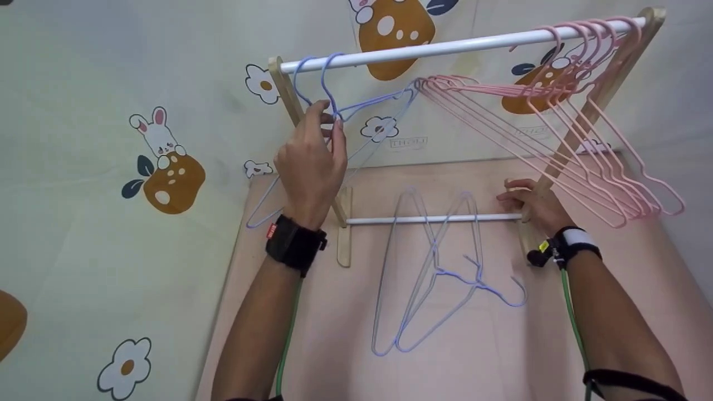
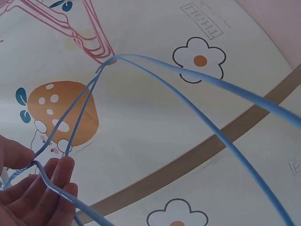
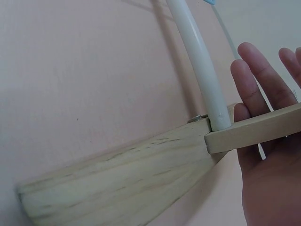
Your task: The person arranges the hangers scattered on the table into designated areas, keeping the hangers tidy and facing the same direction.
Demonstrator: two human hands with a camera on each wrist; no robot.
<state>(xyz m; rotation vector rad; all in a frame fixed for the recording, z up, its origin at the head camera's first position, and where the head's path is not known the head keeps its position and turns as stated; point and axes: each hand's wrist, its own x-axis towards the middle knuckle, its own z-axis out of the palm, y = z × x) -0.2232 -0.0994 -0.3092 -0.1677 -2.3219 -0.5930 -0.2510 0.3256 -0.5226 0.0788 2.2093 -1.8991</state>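
Observation:
My left hand (image 1: 312, 161) pinches a blue wire hanger (image 1: 328, 83) at the neck below its hook, thumb against fingers. Two blue hooks hang over the white top rail (image 1: 445, 51) near its left end. In the left wrist view, the far corners of the blue hangers (image 2: 183, 96) meet the tips of the pink ones. At the rack's lower right, my right hand (image 1: 543, 209) rests against the wooden upright (image 3: 258, 130). Its fingers extend behind that upright, largely straight, beside the white lower bar (image 3: 200, 61).
Several pink hangers (image 1: 601, 184) hang at the rail's right end. Two more blue hangers (image 1: 434, 273) lie overlapping on the pale pink tabletop (image 1: 462, 373), partly across the lower bar in the head view. A wall covering with printed rabbits and flowers (image 1: 125, 367) stands behind and left.

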